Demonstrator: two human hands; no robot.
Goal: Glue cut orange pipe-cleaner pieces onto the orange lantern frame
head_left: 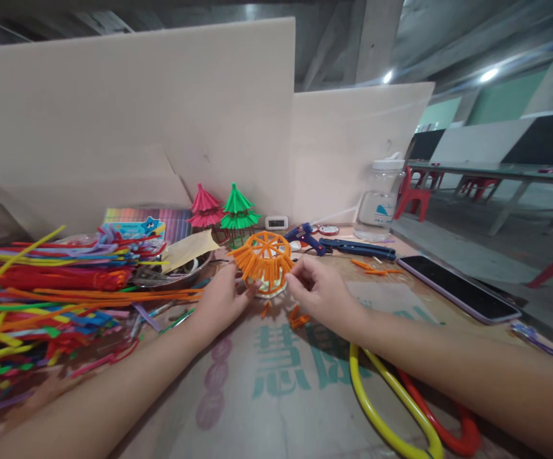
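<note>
In the middle of the table stands an orange pipe-cleaner roof (265, 254), with a spoked ring on top and short strands fanning out around its side. A pale round base shows beneath it. My left hand (225, 298) grips the roof's lower left edge between thumb and fingers. At the right edge, the thumb and fingertips of my right hand (315, 288) are pinched together, touching or very near the strands; whatever lies between them is hidden. Short orange pipe-cleaner pieces (298, 317) lie just in front of the roof.
Bundles of coloured pipe cleaners (57, 293) cover the left. Behind stand a pink tree (204, 207), a green tree (236, 210) and a glue gun (308, 238). Rightward are blue-handled pliers (360, 248), a water bottle (379, 201) and a phone (458, 288). Yellow tubing (391, 405) lies under my right forearm.
</note>
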